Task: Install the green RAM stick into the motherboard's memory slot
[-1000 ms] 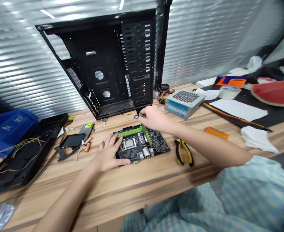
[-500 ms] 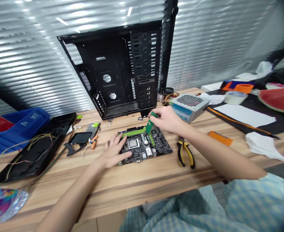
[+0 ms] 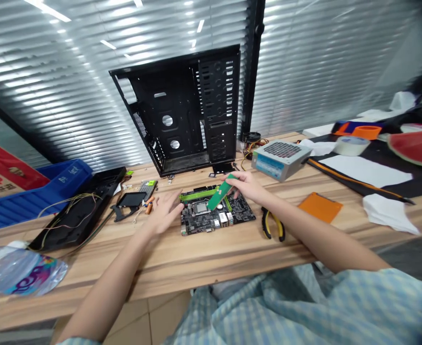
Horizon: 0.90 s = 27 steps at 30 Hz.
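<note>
The right hand (image 3: 242,186) pinches 1 end of a green card (image 3: 220,193) between thumb and fingers, and the card slants down toward the left over the motherboard (image 3: 192,224); whether its lower end touches the board cannot be told. The left hand (image 3: 163,214) has its fingers spread loosely beside the board's left edge, with the fingertips at or just beside that edge. The motherboard lies flat on the wooden tabletop (image 3: 203,258), its silver processor (image 3: 201,207) showing left of the card's lower end. Just right of the board are pliers (image 3: 281,231) with yellow and black handles, partly hidden by the right forearm, and farther right lies an orange piece (image 3: 320,207). Behind the board stands an open black computer case (image 3: 182,93), with a power supply (image 3: 281,157) to its right. Left of the left hand are small orange cylinders (image 3: 149,208) and a dark frame-like part (image 3: 133,199); beyond them, a long black panel (image 3: 85,211) carries loose wires (image 3: 67,197) near a blue bin (image 3: 69,179). A clear plastic bottle (image 3: 24,270) lies at the far left.
</note>
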Each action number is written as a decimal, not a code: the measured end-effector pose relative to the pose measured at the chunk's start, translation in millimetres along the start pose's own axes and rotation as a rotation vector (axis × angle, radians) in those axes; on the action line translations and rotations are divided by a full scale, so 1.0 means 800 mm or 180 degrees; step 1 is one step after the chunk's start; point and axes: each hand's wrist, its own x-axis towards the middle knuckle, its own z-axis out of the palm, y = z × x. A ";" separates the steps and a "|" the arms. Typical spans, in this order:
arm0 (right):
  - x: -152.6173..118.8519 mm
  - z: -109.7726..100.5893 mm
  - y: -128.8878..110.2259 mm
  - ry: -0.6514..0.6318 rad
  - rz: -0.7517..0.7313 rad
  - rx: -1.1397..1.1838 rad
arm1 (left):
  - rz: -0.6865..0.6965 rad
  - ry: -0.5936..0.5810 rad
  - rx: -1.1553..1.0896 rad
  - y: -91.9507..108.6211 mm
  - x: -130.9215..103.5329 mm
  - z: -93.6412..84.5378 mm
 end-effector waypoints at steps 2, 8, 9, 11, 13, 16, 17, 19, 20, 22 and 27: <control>0.000 0.000 0.002 -0.0047 0.0138 0.0143 | 0.0179 0.0098 0.0238 -0.006 -0.001 -0.002; -0.002 0.005 0.007 -0.0104 0.0290 0.0344 | 0.0316 0.0104 0.0547 -0.003 -0.004 -0.001; -0.002 0.006 0.007 -0.0119 0.0324 0.0362 | 0.0317 0.0084 0.0549 -0.001 -0.004 -0.001; -0.004 0.007 0.006 -0.0156 0.0389 0.0404 | 0.0319 0.0066 0.0543 0.002 -0.004 0.000; -0.005 0.009 0.004 -0.0181 0.0440 0.0456 | 0.0316 0.0065 0.0508 0.002 -0.004 0.000; -0.007 0.010 0.002 -0.0203 0.0465 0.0546 | 0.0244 0.0002 0.0380 -0.002 -0.004 0.003; -0.008 0.010 0.002 -0.0215 0.0449 0.0572 | 0.0204 -0.0035 0.0328 -0.004 -0.003 0.004; -0.009 0.009 0.001 -0.0252 0.0394 0.0602 | 0.0138 -0.0084 0.0254 -0.007 -0.003 0.007; -0.009 0.008 0.000 -0.0276 0.0359 0.0608 | 0.0128 -0.0092 0.0233 -0.008 -0.003 0.008; -0.010 0.007 0.000 -0.0352 0.0301 0.0616 | 0.0148 -0.0083 0.0221 -0.008 -0.003 0.010; -0.013 0.007 0.001 -0.0676 0.0190 0.0596 | 0.0224 -0.0118 0.0257 -0.005 -0.004 0.012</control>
